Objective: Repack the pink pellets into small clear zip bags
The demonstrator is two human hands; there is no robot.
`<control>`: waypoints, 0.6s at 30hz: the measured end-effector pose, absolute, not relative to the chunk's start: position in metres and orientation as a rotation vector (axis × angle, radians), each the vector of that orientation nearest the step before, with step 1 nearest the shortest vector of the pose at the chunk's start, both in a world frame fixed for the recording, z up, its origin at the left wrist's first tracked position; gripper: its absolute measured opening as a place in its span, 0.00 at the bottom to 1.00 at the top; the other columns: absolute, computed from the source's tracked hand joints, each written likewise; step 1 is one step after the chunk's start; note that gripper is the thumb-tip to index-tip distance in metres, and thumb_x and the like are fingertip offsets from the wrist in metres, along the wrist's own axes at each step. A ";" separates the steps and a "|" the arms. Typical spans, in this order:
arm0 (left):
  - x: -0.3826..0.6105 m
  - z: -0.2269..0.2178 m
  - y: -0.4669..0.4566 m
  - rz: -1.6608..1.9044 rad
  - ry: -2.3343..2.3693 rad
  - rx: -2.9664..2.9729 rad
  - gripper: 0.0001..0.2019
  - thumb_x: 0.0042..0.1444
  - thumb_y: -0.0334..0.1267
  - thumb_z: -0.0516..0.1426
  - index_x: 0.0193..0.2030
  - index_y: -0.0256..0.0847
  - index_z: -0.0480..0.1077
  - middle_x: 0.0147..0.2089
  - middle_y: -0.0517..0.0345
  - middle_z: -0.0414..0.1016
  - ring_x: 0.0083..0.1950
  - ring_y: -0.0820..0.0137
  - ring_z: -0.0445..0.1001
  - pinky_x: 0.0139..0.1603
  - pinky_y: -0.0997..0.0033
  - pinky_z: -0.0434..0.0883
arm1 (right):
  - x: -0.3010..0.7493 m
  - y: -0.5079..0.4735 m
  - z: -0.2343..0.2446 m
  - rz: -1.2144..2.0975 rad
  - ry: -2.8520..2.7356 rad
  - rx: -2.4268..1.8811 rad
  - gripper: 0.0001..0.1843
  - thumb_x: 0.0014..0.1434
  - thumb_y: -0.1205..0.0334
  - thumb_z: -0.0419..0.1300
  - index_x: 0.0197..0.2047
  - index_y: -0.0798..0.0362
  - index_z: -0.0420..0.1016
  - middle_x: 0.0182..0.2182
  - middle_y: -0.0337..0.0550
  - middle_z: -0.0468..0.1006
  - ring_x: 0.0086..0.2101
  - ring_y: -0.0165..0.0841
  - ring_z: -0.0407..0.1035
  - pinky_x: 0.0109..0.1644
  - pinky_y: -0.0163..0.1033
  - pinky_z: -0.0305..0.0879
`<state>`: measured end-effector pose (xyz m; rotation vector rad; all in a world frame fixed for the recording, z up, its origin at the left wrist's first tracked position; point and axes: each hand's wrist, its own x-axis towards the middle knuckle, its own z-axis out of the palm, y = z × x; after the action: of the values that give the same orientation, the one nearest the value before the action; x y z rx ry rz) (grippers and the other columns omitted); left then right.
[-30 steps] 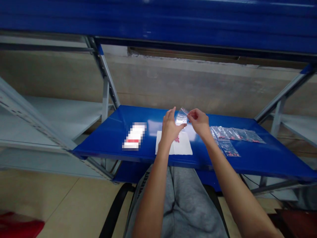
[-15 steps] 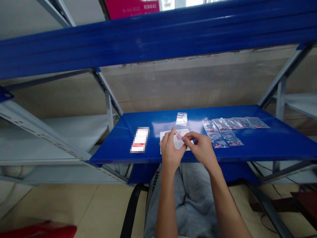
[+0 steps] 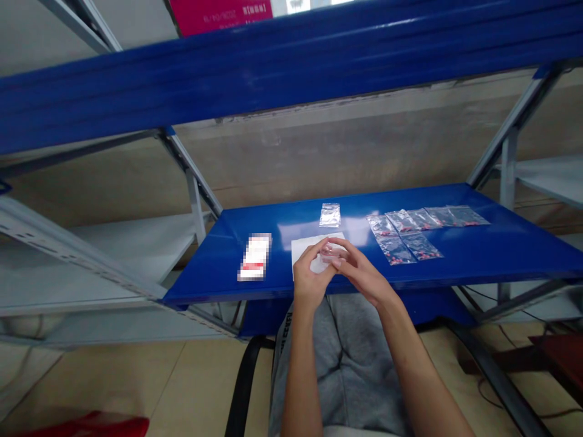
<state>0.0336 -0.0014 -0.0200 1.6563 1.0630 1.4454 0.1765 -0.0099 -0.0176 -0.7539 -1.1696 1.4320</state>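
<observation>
Above a white sheet of paper, my two hands meet around a small clear plastic bag. My left hand is closed on the bag's left side, thumb and fingers bent toward each other. From the right, my right hand grips the same bag, its forefinger arched over the top and its thumb near the left thumb. Something pinkish shows at the bag; fingers hide much of it. Behind the paper lie flat clear zip bags.
Several clear zip bags with small red pieces lie in rows on the right of the blue table. On the left lies a blurred white card with a red band. A blue shelf beam crosses above.
My right hand has shifted from a fingertip pinch at the bag's pink edge to a wider hold, forefinger over the top. The bag now sits between both hands. The view has shifted slightly.
</observation>
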 end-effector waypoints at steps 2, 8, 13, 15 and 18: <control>0.038 -0.023 -0.002 1.411 1.054 1.599 0.24 0.55 0.34 0.66 0.60 0.41 0.77 0.60 0.47 0.79 0.59 0.58 0.78 0.59 0.61 0.75 | 0.176 -0.009 -0.023 1.540 -1.080 -0.703 0.30 0.55 0.49 0.71 0.59 0.43 0.72 0.55 0.46 0.80 0.52 0.41 0.77 0.58 0.47 0.71; 0.049 -0.031 0.001 1.274 0.990 1.575 0.29 0.52 0.34 0.68 0.63 0.41 0.75 0.62 0.47 0.78 0.63 0.56 0.76 0.66 0.56 0.72 | 0.193 -0.008 -0.026 1.498 -1.137 -0.869 0.30 0.55 0.51 0.72 0.59 0.47 0.74 0.47 0.46 0.84 0.49 0.41 0.78 0.51 0.44 0.73; 0.045 -0.033 0.003 1.117 0.869 1.593 0.39 0.51 0.38 0.71 0.70 0.46 0.67 0.66 0.46 0.75 0.67 0.54 0.73 0.63 0.56 0.73 | 0.212 -0.009 -0.020 1.294 -1.289 -1.017 0.26 0.57 0.50 0.68 0.57 0.48 0.75 0.40 0.43 0.84 0.42 0.40 0.78 0.46 0.44 0.73; 0.043 -0.033 0.003 1.096 0.846 1.587 0.36 0.55 0.39 0.69 0.70 0.48 0.67 0.66 0.47 0.75 0.67 0.56 0.72 0.62 0.57 0.73 | 0.217 -0.009 -0.019 1.101 -1.424 -1.103 0.21 0.60 0.50 0.65 0.54 0.50 0.77 0.38 0.43 0.83 0.40 0.39 0.76 0.45 0.43 0.72; 0.044 -0.030 0.002 1.142 0.800 1.583 0.24 0.62 0.40 0.63 0.65 0.47 0.72 0.62 0.48 0.77 0.62 0.60 0.75 0.58 0.62 0.74 | 0.218 -0.010 -0.019 0.726 -1.629 -1.261 0.17 0.63 0.55 0.61 0.51 0.52 0.78 0.33 0.42 0.81 0.34 0.37 0.73 0.42 0.41 0.68</control>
<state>0.0439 0.0025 -0.0297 1.5834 0.8004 1.1417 0.2185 -0.0103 -0.0186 -1.2610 -1.6286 0.7265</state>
